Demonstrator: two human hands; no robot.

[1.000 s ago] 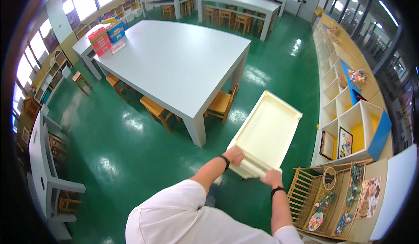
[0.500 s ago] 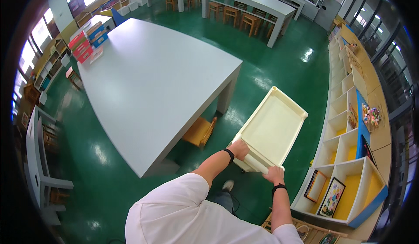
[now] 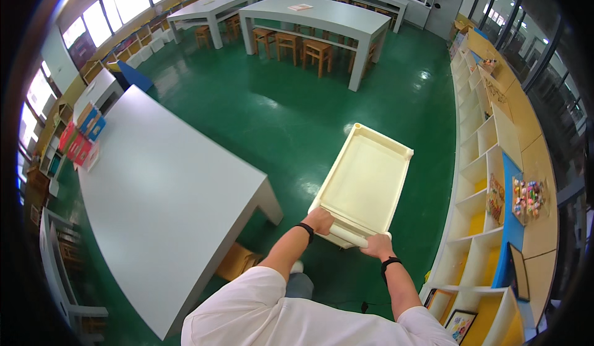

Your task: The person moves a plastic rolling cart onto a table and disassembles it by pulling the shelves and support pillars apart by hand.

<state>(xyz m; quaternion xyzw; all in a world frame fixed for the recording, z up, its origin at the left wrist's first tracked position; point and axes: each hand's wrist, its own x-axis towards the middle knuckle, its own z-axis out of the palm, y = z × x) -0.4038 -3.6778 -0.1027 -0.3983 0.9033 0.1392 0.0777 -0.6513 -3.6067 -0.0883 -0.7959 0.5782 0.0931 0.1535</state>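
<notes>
Cream cart (image 3: 363, 179) on green floor (image 3: 284, 136), both hands (image 3: 321, 220) around its handle (image 3: 348, 234)

Scanning now, and I can't read a single word, label, number or sign from here. Way out to the left of the left hand (image 3: 320, 220), I pick up red boxes (image 3: 75, 145) and blue boxes (image 3: 93, 125), any print on them too small for me. Well ahead of the right hand (image 3: 376, 246), a pale booklet (image 3: 301, 7) lies on a far table (image 3: 337, 20), illegible too.
</notes>
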